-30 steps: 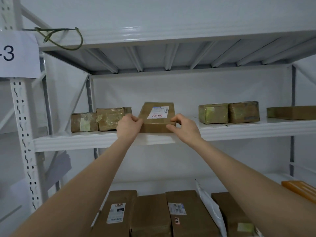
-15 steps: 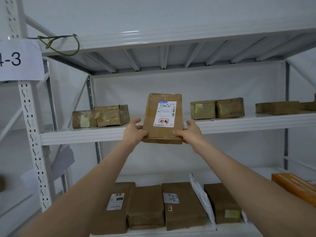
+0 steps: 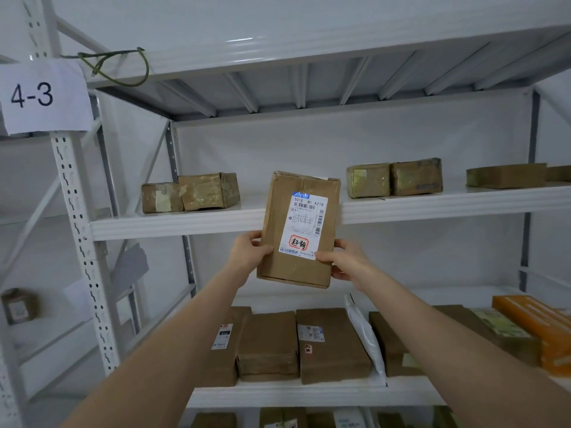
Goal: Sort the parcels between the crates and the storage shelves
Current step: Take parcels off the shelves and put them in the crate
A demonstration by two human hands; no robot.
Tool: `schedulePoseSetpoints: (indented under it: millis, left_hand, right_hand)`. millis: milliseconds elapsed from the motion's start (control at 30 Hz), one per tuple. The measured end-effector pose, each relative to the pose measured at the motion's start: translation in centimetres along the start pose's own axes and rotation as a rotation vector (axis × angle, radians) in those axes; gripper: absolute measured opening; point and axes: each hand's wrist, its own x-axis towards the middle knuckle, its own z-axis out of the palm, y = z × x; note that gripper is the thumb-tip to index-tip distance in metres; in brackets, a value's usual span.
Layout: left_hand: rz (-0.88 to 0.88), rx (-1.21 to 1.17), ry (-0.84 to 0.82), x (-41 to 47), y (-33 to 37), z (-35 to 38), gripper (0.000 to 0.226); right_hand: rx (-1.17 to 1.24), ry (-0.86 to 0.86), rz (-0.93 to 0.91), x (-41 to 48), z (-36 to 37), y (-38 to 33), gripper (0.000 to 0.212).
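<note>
both hands hold the brown parcel upright in the air in front of the middle shelf, its upper half crossing the shelf's front lip and its bottom edge hanging free below. the left hand curls its fingers round the lower left edge; the right hand pinches the lower right edge, thumb on the white label. behind, a gap of open shelf lies between the left taped boxes and the right pair.
</note>
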Motion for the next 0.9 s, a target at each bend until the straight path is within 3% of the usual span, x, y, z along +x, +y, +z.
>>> schedulePoseSetpoints:
  millis: [200,733,900]
  left_hand:
    - [-0.017,0.068,0.003,-1.3,-2.1,0.6,0.043]
    - [-0.202,0.257,0.012,-7.9,-9.3,-1.2,0.042]
    - [-0.322,0.26,0.166,-11.6,-13.9,-3.2,0.049]
  right_hand:
    - [-0.002,0.047,0.028,-0.6,0.0,1.6,0.013]
    - [0.032,-0.09,0.113,-4.3,4.4,6.7,0.033]
    - [0.067,-0.186,0.203,-6.7,8.4,10.2,0.028]
